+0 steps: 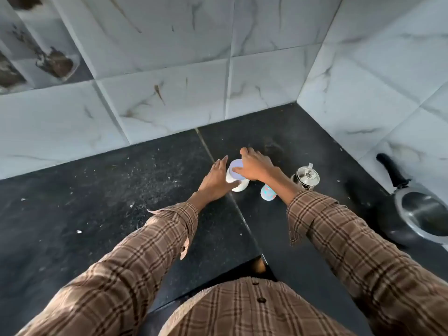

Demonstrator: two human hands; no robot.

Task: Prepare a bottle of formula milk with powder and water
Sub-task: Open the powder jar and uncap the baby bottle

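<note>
A white powder jar (240, 186) with a pale lavender lid (236, 166) stands on the black counter (145, 190) near the back corner. My left hand (217, 178) lies against the jar's left side, fingers straight and thumb across its front. My right hand (254, 166) hovers spread over the lid, with the thumb touching the lid's top. Just right of the jar, partly under my right wrist, is a small baby bottle (268, 193) with a coloured pattern. A steel lidded water jug (307, 177) stands further right.
A steel pan (423, 215) with a black handle (391, 169) sits at the right edge against the tiled wall. Marble-look wall tiles (169, 105) close off the back and right of the counter. White specks are scattered on the counter's left half.
</note>
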